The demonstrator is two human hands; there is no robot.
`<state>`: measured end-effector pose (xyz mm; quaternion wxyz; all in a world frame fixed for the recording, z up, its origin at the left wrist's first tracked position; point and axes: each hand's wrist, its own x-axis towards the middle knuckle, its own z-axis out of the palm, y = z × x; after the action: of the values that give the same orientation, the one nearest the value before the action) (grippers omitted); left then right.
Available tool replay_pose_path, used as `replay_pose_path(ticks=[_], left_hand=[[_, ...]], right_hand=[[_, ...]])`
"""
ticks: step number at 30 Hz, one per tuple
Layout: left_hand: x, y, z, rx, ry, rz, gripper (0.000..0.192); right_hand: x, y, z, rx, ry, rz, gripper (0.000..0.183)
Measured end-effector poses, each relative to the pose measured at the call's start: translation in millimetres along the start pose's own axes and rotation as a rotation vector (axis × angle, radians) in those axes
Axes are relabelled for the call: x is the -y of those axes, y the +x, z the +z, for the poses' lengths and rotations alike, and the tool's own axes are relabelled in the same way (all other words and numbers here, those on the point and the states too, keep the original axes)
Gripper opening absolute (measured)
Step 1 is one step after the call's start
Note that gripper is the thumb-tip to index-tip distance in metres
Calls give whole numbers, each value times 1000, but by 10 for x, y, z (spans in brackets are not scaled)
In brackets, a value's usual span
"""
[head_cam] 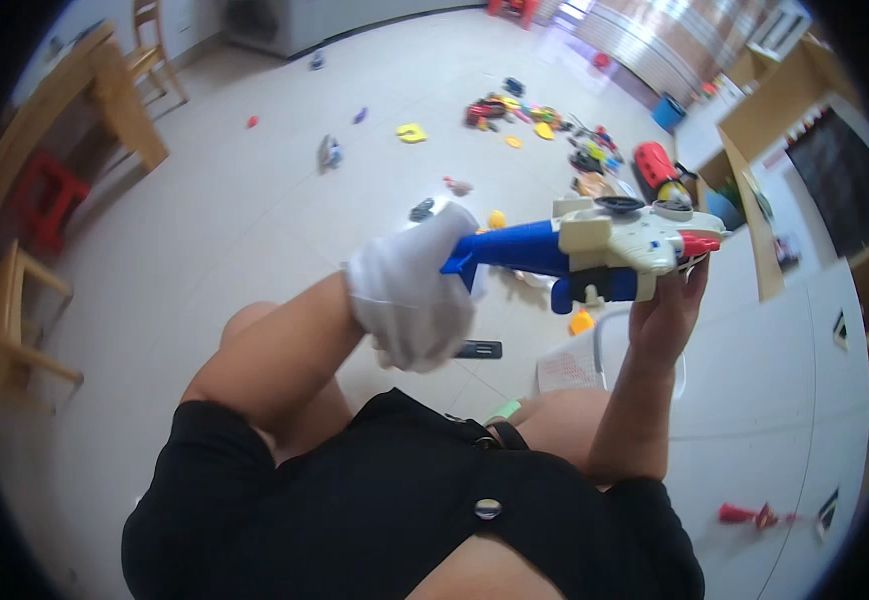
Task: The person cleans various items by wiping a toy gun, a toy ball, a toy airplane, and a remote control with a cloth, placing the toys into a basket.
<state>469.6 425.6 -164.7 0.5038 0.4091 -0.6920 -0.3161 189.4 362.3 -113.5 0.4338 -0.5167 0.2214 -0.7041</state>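
A toy aircraft (607, 251) with a blue tail, a cream body and red front parts is held up before my chest, its wheels turned upward. My right hand (667, 307) grips it from below near the red-tipped nose. A white cloth (412, 300) is bunched around my left hand (434, 277) and hides the fingers. This covered hand is at the blue tail fin; whether it presses on the fin is not clear.
Scattered toys (547, 127) lie on the tiled floor ahead. A white plastic basket (569, 364) stands by my right leg, near a white cabinet (764, 390). On the left are a wooden table (131, 124), wooden chairs (18, 300) and a red stool (48, 199).
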Motion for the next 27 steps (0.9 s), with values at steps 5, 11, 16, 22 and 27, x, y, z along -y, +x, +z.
replay_pose_path(ticks=[5,11,16,22,27], left_hand=[[432,85,-99,193,-163,-261,20],[1131,330,-107,71,751,337,12],[554,302,-247,120,611,78,17],[566,189,-238,-151,662,-195,36],[639,192,-284,-223,640,-11,48]], right_hand=[[-741,-138,178,44,133,165,52],[-1137,-73,-169,-18,299,452,58],[-1324,139,-362,25,488,433,71],[-1596,15,-296,-4,570,713,45],[-1663,-114,-294,-91,654,891,54]])
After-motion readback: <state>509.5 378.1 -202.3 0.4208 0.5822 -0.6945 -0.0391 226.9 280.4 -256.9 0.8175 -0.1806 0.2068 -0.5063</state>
